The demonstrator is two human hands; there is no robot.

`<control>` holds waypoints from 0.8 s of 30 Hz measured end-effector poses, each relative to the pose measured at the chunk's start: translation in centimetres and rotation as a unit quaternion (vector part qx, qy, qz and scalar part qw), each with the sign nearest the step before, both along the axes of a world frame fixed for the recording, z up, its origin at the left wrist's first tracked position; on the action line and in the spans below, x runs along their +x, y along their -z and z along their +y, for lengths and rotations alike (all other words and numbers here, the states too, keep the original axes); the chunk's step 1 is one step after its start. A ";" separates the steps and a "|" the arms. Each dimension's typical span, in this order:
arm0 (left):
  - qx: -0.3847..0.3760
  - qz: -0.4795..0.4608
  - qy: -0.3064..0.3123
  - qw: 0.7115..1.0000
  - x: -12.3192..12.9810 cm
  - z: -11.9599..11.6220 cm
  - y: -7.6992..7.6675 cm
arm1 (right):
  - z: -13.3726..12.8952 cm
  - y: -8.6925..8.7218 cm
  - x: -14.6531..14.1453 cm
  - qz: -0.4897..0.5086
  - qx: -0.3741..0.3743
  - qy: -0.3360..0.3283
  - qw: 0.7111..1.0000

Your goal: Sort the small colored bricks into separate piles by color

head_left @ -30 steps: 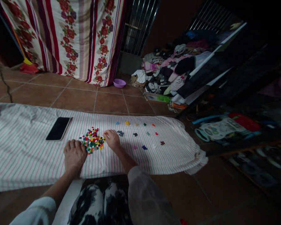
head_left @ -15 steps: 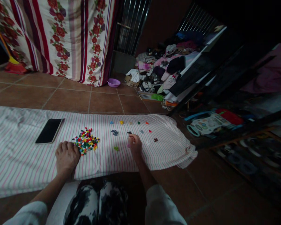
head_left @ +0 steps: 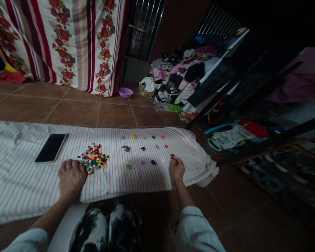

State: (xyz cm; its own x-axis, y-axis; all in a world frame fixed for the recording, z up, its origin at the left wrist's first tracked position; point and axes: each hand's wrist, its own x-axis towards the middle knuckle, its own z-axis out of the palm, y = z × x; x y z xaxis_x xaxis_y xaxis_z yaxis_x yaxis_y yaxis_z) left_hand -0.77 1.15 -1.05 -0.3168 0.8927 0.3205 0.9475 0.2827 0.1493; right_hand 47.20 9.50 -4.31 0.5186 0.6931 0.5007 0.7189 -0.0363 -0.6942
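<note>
Right at the fingertips of the right hand [head_left: 176, 168] sit the brown pieces [head_left: 172, 155], a small dark cluster on the striped cloth [head_left: 107, 187]. The thumb and fingers there are drawn close together; whether they grip a piece, I cannot tell. Just left of those fingertips lie the white pieces [head_left: 163, 159], pale against the cloth, and farther left along the same row come the dark blue pieces [head_left: 153, 162], the pink pieces [head_left: 142, 162] and the lime green pieces [head_left: 128, 167].

Beyond the right fingers and to their left, a middle row runs from the red pieces [head_left: 166, 146] to the light grey pieces [head_left: 156, 147], the black pieces [head_left: 143, 149] and the larger dark grey group [head_left: 126, 148]. Farthest out are the orange, green, beige, yellow and light blue clusters.

Beside the fingers of the left hand [head_left: 71, 174], on their right, spreads the mixed pile [head_left: 94, 159]: many tiny solid pieces in red, yellow, green, white, blue, orange and black. That hand lies palm down, fingers slightly bent and a little apart, at the pile's edge; anything under the palm is hidden. Past its fingertips, to the left, lies a phone [head_left: 51, 148] with a dark screen and a pale edge.
</note>
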 end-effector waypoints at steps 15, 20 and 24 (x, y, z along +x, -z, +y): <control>-0.015 0.007 0.005 1.000 -0.2 0.0 0.4 | 2.5 0.2 3.3 -0.098 -0.055 -0.027 0.993; -0.016 0.023 0.007 1.000 -0.2 0.1 0.3 | 2.6 0.7 3.6 -0.107 -0.062 -0.029 0.992; -0.018 0.018 0.003 1.000 -0.2 0.1 0.2 | 2.3 1.1 3.5 -0.098 -0.056 -0.022 0.993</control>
State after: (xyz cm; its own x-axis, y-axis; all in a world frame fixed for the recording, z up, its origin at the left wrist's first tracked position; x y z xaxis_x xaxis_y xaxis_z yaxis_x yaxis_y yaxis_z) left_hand -0.92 1.21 -1.28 -0.3007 0.9058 0.2986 0.9537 0.2818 0.1055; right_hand 50.70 11.79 -5.39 0.3876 0.7700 0.5068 0.8422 -0.0722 -0.5344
